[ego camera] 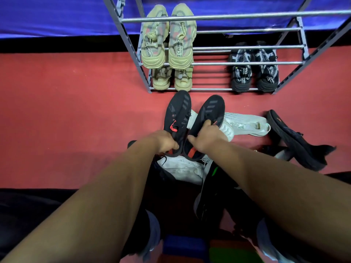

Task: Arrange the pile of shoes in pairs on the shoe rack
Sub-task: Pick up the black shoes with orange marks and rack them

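Left hand [164, 142] grips the heel of one black shoe [177, 115]; right hand [204, 136] grips its mate [209, 115], side by side above the shoe pile [187, 170]. White shoe [245, 123] at 2 o'clock. Shoe rack [218, 63] at 12 o'clock holds tan shoes [168, 38] and black patterned shoes [254, 67].

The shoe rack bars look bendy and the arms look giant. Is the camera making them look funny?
Yes. In the head view, the wide-angle lens bows the shoe rack bars and slants its legs outward; the arms look giant because they are nearest the lens; the left hand and right hand holding the black shoes look sharp; the bottom edge is dim and blurry.
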The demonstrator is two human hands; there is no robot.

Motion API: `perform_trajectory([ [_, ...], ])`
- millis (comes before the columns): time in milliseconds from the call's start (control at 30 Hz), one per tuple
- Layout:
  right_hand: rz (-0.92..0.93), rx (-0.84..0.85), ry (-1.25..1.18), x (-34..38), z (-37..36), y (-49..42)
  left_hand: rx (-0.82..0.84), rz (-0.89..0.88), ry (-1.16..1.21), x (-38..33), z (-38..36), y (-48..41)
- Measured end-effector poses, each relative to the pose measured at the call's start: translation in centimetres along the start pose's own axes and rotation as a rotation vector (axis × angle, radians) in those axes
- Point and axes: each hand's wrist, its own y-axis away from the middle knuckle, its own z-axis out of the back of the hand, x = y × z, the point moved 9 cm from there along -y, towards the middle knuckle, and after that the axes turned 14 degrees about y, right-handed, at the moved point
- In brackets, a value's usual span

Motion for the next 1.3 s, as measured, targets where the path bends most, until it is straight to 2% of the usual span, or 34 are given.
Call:
perform_trajectory([
  [133,-0.085,0.017,0.130,-0.1,-1.4,0.4,-0.267,0.097,0.269,1.7,1.7,-0.9],
  [167,-0.102,0.045,0.158,-0.3,-1.8,0.4,-0.280,0.108,0.286,2.1,1.6,-1.3],
  [267,-0.108,0.121,0.236,-0.6,-2.4,0.0,-0.186,0.111,0.260,2.3,-0.1,-2.2],
  [367,-0.079,0.140,0.249,-0.7,-3.1,-0.4,-0.128,0.088,0.117,2.0,-1.6,-2.6],
  [500,-0.035,0.042,0.268,-0.6,-3.6,-0.6,-0.140,0.106,0.001,2.3,-2.0,-3.3],
  [600,-0.039,0.014,0.318,-0.5,-3.7,-0.9,-0.135,0.120,0.017,2.8,-2.0,-4.4],
  [800,-0.129,0.112,0.149,0.0,-3.5,-1.9,-0.150,0.095,0.027,3.1,-2.1,-6.3],
  [1033,-0.109,0.098,-0.035,0.3,-3.3,-2.6,-0.125,0.063,0.108,2.7,-1.5,-5.8],
  [1133,-0.125,0.140,-0.085,0.2,-3.0,-2.9,-0.168,0.076,0.140,2.9,-1.1,-5.7],
  [1300,-0.136,0.160,-0.187,-0.4,-1.9,-2.6,-0.274,0.105,-0.034,0.6,1.4,-2.7],
])
